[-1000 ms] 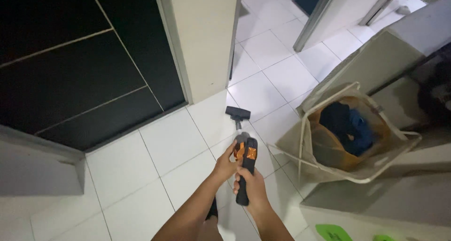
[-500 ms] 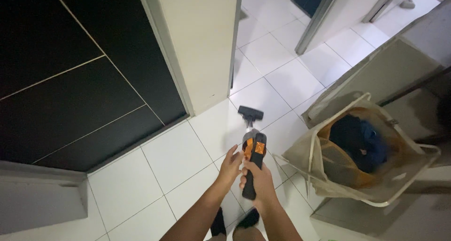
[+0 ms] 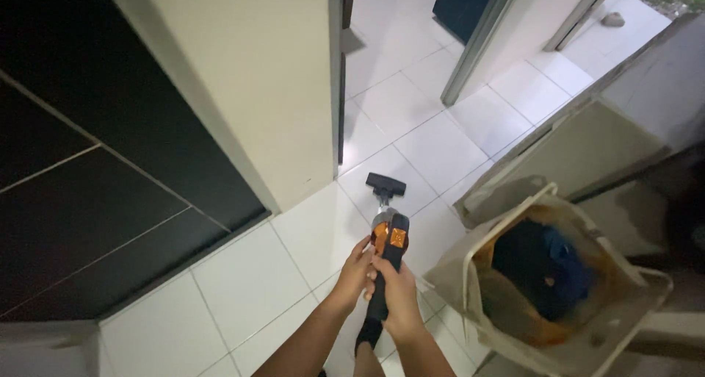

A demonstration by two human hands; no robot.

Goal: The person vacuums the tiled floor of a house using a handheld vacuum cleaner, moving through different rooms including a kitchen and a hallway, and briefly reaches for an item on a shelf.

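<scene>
Vacuum mid-stroke, head at frame centre on the tiled floor. Right hand fingers wrapped around its handle; left hand fingers curled against its body. Laundry bag lower right.

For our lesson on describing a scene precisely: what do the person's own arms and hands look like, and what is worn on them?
Both forearms are bare, with no sleeves in view. The left hand and right hand wear no gloves; no watch, ring or band can be made out in the dim light.

Dim, soft, perhaps motion-blurred, wide-angle distortion
</scene>
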